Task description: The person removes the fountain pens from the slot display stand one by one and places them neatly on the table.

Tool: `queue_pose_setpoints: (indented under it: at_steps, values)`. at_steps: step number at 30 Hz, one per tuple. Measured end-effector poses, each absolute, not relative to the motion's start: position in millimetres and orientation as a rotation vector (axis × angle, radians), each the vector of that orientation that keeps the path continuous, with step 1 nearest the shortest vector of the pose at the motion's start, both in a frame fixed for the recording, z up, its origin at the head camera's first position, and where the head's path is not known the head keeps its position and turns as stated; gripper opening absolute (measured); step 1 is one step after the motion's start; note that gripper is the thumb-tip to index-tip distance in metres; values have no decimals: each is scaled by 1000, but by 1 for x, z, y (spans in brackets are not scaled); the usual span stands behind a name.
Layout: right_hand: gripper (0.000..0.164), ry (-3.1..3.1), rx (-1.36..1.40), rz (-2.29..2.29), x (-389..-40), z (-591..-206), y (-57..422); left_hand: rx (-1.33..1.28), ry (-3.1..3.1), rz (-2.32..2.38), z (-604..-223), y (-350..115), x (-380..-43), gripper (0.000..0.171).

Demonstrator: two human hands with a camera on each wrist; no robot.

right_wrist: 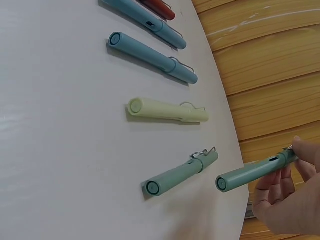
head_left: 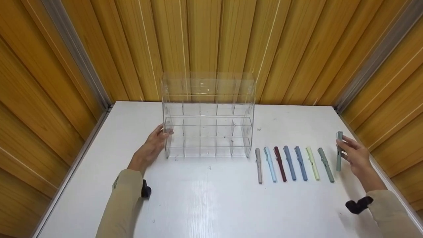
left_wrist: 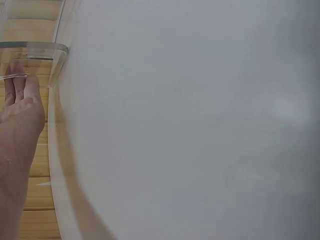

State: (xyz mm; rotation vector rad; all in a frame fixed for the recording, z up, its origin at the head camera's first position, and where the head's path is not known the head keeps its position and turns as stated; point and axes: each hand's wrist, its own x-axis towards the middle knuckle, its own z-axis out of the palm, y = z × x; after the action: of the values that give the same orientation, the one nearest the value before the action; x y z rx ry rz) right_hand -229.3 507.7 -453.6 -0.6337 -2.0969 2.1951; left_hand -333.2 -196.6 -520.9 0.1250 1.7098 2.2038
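A clear acrylic pen rack [head_left: 208, 132] with several small compartments stands upright at the table's back. My left hand [head_left: 154, 140] grips its left side panel, seen through the clear plastic. In the left wrist view the fingers [left_wrist: 32, 87] lie against the panel's edge. My right hand [head_left: 357, 155] pinches a dark green pen [head_left: 339, 155] near its cap end, raised over the table at the right. Nearest to it lies a similar green pen [head_left: 326, 165]; in the right wrist view the held pen [right_wrist: 252, 172] points its round barrel end away from the hand.
Left of the green pen lie a pale yellow pen [head_left: 312, 163], two blue pens [head_left: 290, 163], a dark red pen [head_left: 280, 164], a light blue pen [head_left: 270, 164] and a grey pen [head_left: 258, 166], in one row on the white table [head_left: 205, 201]. Wood-grain panels [head_left: 205, 36] enclose the table.
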Motion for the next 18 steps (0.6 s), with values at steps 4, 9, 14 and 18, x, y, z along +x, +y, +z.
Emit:
queue_pose_setpoints:
  at_steps: [4,9,14,18]
  values:
    - [25,-2130,-637,2173,-226,-456,512,131,1692,2219,-520,-197,-332,82]
    - [14,-2138,-605,2158,-223,-461,514,132,1733,2192,-521,-196,-331,79]
    - [10,-2129,-582,2142,-221,-466,514,190,1748,2201,-521,-197,-331,76]
    - [9,-2135,-620,2149,-219,-470,517,194,1744,2196,-520,-196,-331,75]
